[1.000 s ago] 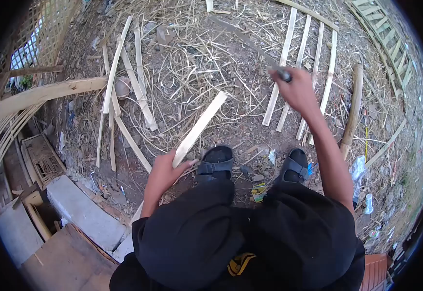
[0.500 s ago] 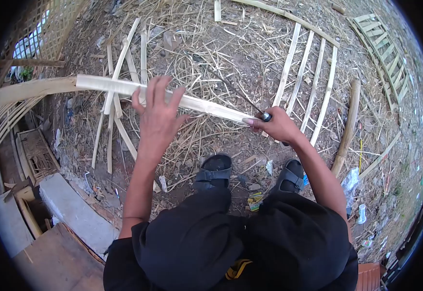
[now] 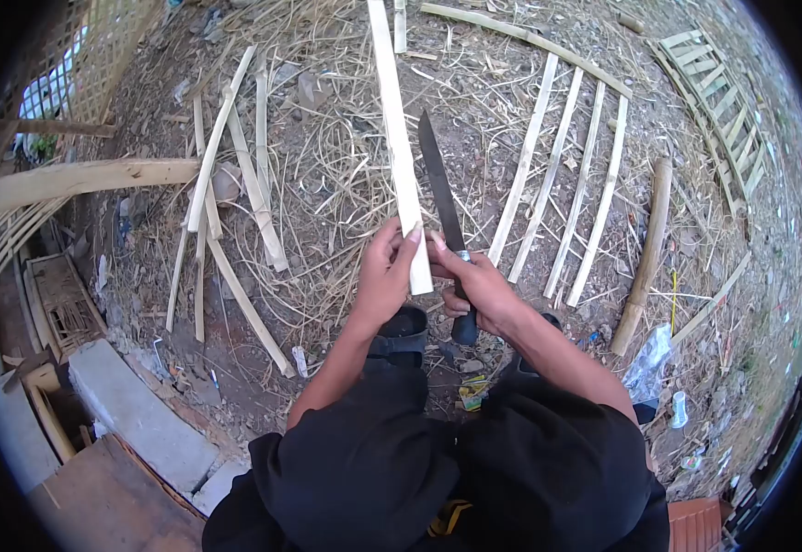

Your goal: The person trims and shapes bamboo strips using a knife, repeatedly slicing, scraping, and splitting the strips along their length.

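Note:
A long pale bamboo strip (image 3: 396, 138) points away from me, its near end between my hands. My left hand (image 3: 388, 276) is closed on that strip near its lower end, thumb on top. In my right hand (image 3: 484, 290) is a long dark-bladed knife (image 3: 439, 184), its black handle under the palm and its blade pointing forward, just right of the strip. The fingertips of my right hand are close to the strip's right edge; whether they touch it is unclear.
Several pale strips (image 3: 555, 170) lie side by side at right, below a crosswise strip (image 3: 530, 39). More strips (image 3: 255, 189) lie crossed at left near a thick curved beam (image 3: 88, 179). A bamboo pole (image 3: 645, 258), concrete slabs (image 3: 143, 414) and scattered shavings are on the ground.
The strip has swung from crosswise to pointing forward. My left hand has gone from open to closed on it. The knife now points forward, nearly parallel to the strip, in my right hand.

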`<state>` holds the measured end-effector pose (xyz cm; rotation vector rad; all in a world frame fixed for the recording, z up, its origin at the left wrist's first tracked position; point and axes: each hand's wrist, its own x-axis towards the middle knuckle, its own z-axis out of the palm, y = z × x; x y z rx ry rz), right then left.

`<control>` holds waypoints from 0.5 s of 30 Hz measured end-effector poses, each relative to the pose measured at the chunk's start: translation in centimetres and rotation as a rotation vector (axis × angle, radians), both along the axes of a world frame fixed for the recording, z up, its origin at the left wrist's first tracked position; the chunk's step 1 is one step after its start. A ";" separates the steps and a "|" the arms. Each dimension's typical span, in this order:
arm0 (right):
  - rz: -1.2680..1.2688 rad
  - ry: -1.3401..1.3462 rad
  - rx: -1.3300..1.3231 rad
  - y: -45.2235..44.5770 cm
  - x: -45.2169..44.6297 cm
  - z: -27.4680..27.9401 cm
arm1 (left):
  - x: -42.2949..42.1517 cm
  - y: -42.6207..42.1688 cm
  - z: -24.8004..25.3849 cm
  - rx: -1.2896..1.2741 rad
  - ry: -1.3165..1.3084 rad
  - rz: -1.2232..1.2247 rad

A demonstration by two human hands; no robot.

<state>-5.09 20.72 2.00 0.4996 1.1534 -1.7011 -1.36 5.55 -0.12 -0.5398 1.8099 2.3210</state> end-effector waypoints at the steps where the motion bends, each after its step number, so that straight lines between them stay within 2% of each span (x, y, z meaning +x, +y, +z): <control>1: -0.002 -0.009 -0.020 0.5 -0.4 0.2 | -0.1 -0.4 0.1 0.076 -0.050 0.006; 5: -0.007 0.064 0.044 2.2 -0.4 -1.7 | 0.1 -2.9 0.7 -0.112 -0.193 -0.095; 7: -0.037 0.063 0.058 2.6 -0.4 -1.3 | 0.6 -3.8 1.5 -0.064 -0.176 -0.034; 9: 0.029 0.147 0.172 3.0 -0.6 -1.2 | 1.2 -4.6 3.1 -0.105 -0.090 0.056; 11: -0.011 0.142 0.125 3.5 -0.3 -1.3 | 1.6 -5.1 4.2 -0.146 0.046 0.159; 13: 0.048 0.287 0.267 3.7 -0.2 -1.6 | 1.5 -5.7 4.6 -0.287 0.147 0.228; 15: 0.103 0.401 0.359 4.0 -0.5 -1.9 | 0.6 -5.6 5.7 -0.299 0.282 0.324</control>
